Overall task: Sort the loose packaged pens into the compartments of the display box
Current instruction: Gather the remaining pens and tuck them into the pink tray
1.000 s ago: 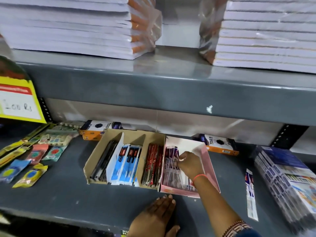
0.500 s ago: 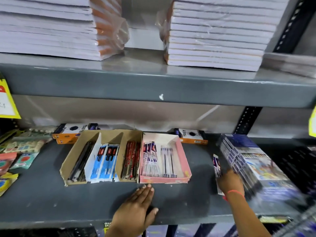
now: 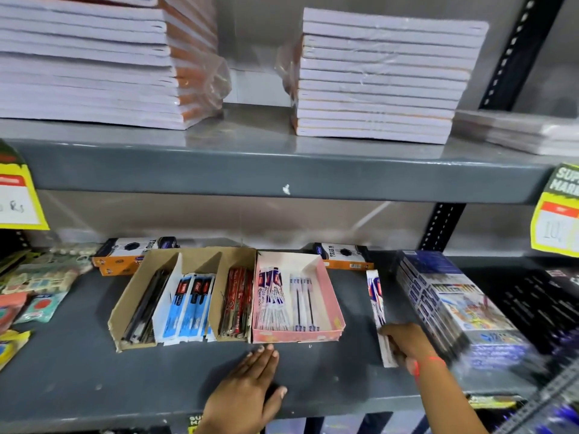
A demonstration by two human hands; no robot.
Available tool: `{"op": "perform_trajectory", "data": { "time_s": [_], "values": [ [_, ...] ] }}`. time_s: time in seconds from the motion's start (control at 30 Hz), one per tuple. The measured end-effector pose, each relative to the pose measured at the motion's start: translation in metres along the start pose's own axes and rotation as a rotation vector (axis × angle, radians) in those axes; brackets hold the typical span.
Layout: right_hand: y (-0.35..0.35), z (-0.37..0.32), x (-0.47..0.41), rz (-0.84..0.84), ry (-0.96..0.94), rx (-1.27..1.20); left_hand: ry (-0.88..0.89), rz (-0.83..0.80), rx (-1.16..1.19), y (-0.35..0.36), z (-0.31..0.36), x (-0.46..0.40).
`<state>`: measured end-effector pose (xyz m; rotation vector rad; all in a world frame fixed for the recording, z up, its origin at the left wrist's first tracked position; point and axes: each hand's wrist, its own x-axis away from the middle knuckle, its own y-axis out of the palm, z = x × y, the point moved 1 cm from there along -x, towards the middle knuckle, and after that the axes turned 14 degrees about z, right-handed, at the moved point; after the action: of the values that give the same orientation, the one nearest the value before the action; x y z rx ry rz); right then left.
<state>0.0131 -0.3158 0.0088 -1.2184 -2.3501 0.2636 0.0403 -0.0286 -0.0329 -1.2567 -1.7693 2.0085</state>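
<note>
A brown cardboard display box point(image 3: 125, 300) on the grey shelf holds black pens, blue-packaged pens point(image 3: 188, 303) and red pens point(image 3: 235, 303) in separate compartments. Against its right side sits a pink box point(image 3: 332, 296) with white-and-purple packaged pens point(image 3: 272, 297). A loose packaged pen point(image 3: 377, 303) lies on the shelf to the right of the pink box. My right hand point(image 3: 407, 341) rests on its near end, fingers closing on it. My left hand point(image 3: 247, 393) lies flat on the shelf just in front of the pink box, fingers apart, holding nothing.
A stack of colour-printed packs point(image 3: 451, 305) stands right beside my right hand. Two orange-and-black boxes point(image 3: 131, 252) sit behind the display boxes. Small packets point(image 3: 40, 286) lie at the left. Notebook stacks point(image 3: 376, 79) fill the upper shelf, and yellow price tags point(image 3: 556, 220) hang from it.
My right hand left the pink box, swung right across the shelf, and now rests on the loose packaged pen. The view panned right. My left hand stayed flat on the shelf.
</note>
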Motion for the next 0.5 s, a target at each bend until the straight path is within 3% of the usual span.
{"op": "perform_trajectory", "data": {
  "time_s": [0.2, 0.5],
  "values": [
    [0.013, -0.027, 0.058, -0.360, -0.152, -0.344, 0.023, 0.017, 0.027, 0.003, 0.001, -0.001],
    [0.033, -0.042, 0.087, -0.501, -0.199, -0.369, 0.044, 0.052, 0.032, 0.002, 0.003, -0.002]
  ]
}}
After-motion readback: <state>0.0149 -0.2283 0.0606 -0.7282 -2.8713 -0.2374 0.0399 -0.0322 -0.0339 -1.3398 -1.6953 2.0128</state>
